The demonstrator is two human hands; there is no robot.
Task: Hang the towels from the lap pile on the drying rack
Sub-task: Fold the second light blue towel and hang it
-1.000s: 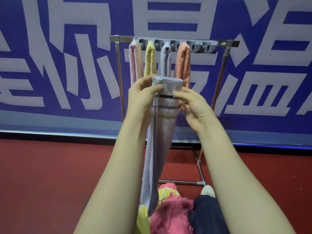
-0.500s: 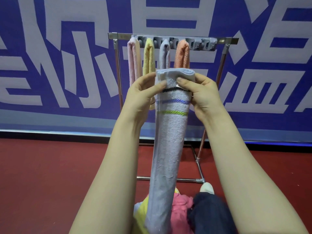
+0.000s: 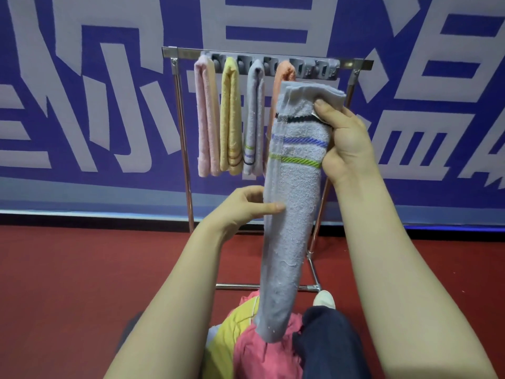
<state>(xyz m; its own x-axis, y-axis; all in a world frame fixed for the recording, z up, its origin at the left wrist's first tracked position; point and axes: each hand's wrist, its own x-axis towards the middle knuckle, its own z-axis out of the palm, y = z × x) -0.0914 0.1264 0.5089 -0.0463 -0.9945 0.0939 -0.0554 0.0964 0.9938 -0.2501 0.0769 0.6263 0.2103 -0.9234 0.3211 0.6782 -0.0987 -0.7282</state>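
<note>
Towels in the lap pile (image 3: 246, 340) lie nearest, yellow and pink; rising from them, the grey striped towel (image 3: 292, 214) hangs folded narrow; left hand (image 3: 246, 207) pinches its edge mid-length to steady it; right hand (image 3: 345, 143) clamps its top, probably to raise it; beyond, the drying rack (image 3: 180, 52) carries four hung towels (image 3: 231, 119), its right clips (image 3: 314, 70) free.

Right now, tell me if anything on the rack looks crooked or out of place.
Nothing stands out. The pink towel, yellow towel and grey towel hang straight on the rack. The orange towel is mostly hidden behind the striped towel, which the right hand grips and the left hand pinches lower down.
</note>
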